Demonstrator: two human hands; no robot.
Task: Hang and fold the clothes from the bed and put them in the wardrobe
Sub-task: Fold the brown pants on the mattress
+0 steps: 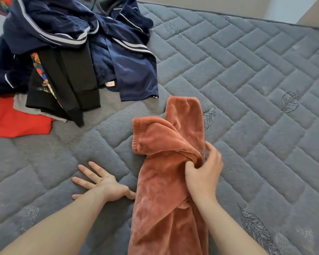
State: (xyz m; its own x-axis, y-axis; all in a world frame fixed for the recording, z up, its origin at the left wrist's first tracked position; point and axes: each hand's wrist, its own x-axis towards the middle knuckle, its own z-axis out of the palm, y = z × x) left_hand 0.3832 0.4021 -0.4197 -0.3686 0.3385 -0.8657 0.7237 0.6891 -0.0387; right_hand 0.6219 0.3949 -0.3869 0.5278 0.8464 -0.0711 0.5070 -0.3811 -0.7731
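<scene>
Right hand pinches rust garment fold; left hand flat, released on bed. Smooth flat before folding.

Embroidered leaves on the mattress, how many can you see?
4: one leaf at right, one beside the rust garment, one near the right forearm, one faint up top. Clothes may hide more.

Person's forearms and hands, seen from the head view. Left hand and right hand — both bare: no gloves, rings, watch or bracelet visible. Both forearms are uncovered up to the frame's lower edge — no sleeve or cuff shows. Fingernails short, unpainted as far as can be told.
</scene>
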